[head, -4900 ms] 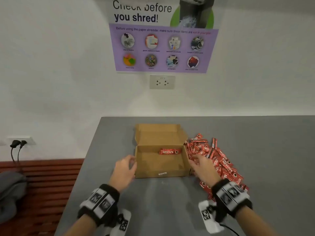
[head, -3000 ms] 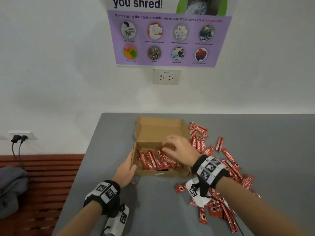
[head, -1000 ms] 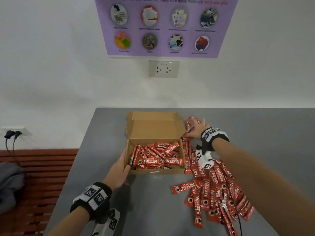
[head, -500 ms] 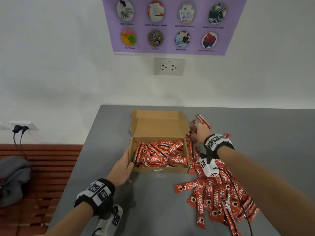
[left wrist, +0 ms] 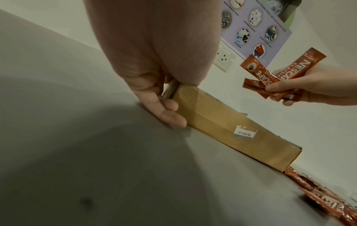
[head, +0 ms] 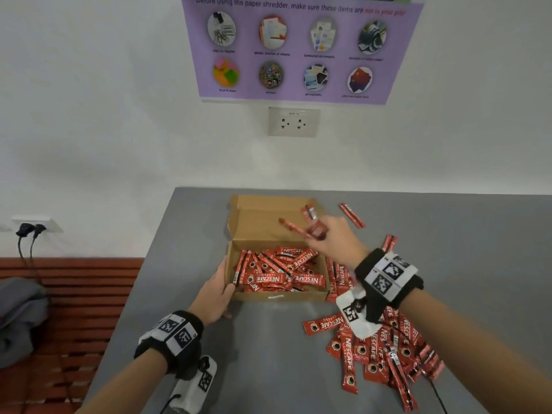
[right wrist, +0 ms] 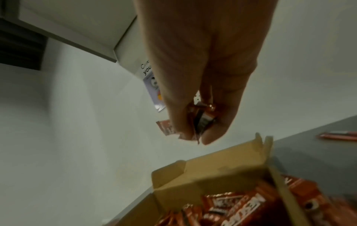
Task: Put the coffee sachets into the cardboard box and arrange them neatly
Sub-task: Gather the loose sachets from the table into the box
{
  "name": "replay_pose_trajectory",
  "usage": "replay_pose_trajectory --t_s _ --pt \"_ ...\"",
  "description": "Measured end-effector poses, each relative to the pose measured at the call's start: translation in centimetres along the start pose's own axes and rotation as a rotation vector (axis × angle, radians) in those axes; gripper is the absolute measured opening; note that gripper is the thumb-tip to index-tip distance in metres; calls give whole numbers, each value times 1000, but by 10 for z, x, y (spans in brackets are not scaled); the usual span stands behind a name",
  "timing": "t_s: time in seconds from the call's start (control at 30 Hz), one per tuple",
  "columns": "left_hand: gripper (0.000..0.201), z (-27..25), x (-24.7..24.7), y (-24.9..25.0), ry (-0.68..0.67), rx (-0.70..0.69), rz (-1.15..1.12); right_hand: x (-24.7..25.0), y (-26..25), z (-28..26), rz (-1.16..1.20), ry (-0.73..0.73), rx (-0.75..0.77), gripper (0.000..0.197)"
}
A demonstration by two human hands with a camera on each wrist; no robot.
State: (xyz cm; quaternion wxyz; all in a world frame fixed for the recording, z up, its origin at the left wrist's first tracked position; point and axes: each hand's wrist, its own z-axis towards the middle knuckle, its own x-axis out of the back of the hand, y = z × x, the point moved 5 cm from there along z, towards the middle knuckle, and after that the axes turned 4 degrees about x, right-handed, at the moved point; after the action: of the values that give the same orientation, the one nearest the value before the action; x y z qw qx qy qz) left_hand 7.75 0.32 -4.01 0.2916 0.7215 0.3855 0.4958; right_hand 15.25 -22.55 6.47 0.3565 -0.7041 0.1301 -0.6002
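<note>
Cardboard box point(head: 276, 295): brown, lid flap standing open at the far side, set on the grey table point(head: 268, 369) near its left edge; small white label on the front wall.
Sachets in box point(head: 280, 271): red coffee sticks lying loose and crisscrossed, covering the floor of the box, not lined up.
Right hand point(head: 334, 240): raised above the far right part of the box, fingers and thumb pinching a small bunch of sachets.
Held sachets point(left wrist: 278, 75): at least three red sticks, fanned out at different angles from the pinch, clear of the box contents.
Left hand point(head: 216, 291): at the near left corner of the box, thumb on the left wall's top edge, fingers pressed flat against the front wall down by the table.
Loose pile point(head: 385, 351): many red sachets heaped on the table to the right of the box and nearer the person, some touching the box's right wall.
Stray sachet point(head: 352, 215): alone on the table, beyond the right hand, apart from the pile.
Wall: purple poster point(head: 298, 52) above a white double socket point(head: 293, 121).
Left of table: red slatted bench point(head: 74, 294) with grey cloth point(head: 21, 318) on it.
</note>
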Motion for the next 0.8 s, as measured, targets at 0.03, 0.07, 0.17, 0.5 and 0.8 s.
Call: replay_pose_trajectory --t_s 0.03,0.07,0.17,0.5,0.8 --pt "63 0 0 0 0 -1 2 -9 -4 -1 -39 -63 23 21" --pt "62 -1 -1 1 3 -3 2 -16 -7 -2 -98 -124 59 31" --pt "62 -2 -1 2 10 -5 -8 -17 -8 0 -174 -258 113 52" --pt "65 -2 -1 1 -2 -24 10 41 141 69 -347 53 -357 46" --pt "66 2 -1 -4 8 -14 31 24 168 82 -536 79 -324 20"
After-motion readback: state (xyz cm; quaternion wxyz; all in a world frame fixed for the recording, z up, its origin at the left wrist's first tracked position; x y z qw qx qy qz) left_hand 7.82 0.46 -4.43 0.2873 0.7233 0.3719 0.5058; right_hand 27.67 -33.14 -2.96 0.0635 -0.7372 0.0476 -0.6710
